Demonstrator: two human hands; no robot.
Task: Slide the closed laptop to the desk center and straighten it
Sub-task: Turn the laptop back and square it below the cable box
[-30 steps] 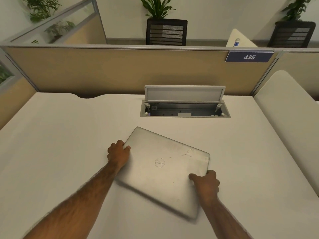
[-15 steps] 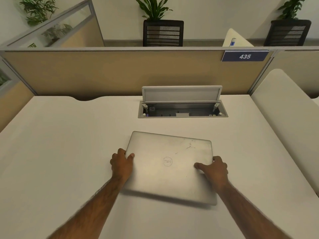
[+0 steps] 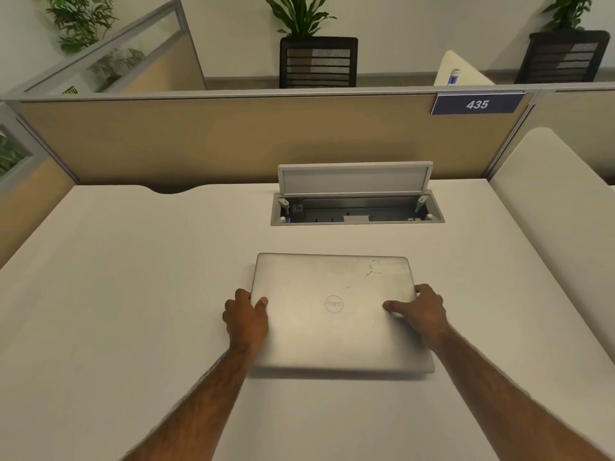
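Rotated since the earlier frames: laptop (image 3: 336,314) went from clearly skewed, with its right side swung toward the bottom of the frame, to nearly square with the desk (image 3: 133,294) edges. Both hands rode along with it, ending level with each other.

Laptop was closed, silver, lying flat on the desk in the middle of the frame, slightly below center. Its far edge ran about parallel to the cable box (image 3: 357,211) above it, well apart from it. Round logo showed on the lid, scuff marks near the upper right corner of the lid.

Left hand (image 3: 246,317) gripped the left edge of the laptop: thumb lay on top of the lid, fingers curled down around the side, closed onto it. Right hand (image 3: 421,311) did the same on the right edge, thumb stretched inward over the lid, fingers wrapped over the edge. Fingertips under the edges could not be seen. Both forearms came in from the bottom of the frame.

Cable box was recessed in the desk, upper center, with its flap (image 3: 354,178) raised. Partition (image 3: 216,138) ran across behind the desk, with a blue sign (image 3: 477,104) reading 435 at upper right. Beyond the partition, a plant (image 3: 299,15) at top center, another plant at top right, two dark chair backs. Near edge of the laptop looked slightly blurred.
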